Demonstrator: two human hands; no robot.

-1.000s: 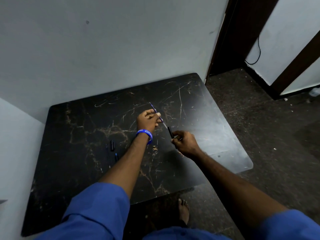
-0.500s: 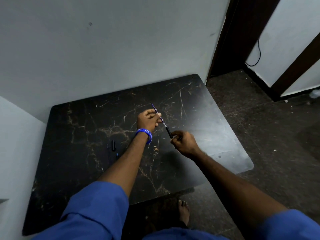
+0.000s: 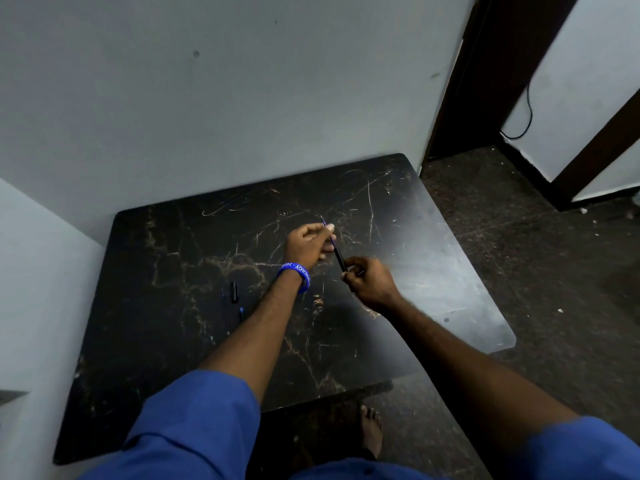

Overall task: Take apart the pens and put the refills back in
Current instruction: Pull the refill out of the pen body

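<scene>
We see two bare hands held close together over a dark marbled table (image 3: 433,271). The left hand (image 3: 308,245) — a blue wristband (image 3: 294,274) on its wrist — pinches a thin blue refill (image 3: 329,232) between thumb and fingertips; the refill's free end sticks out past the fingers, away from us. The right hand (image 3: 369,282), just beside and nearer to us, is closed around a black pen barrel (image 3: 340,260), whose open end points up toward the left hand. The refill's lower end meets the barrel's mouth. Well to the left of the left forearm, a black pen piece (image 3: 234,291) and a small blue-tipped piece (image 3: 241,312) lie on the table.
</scene>
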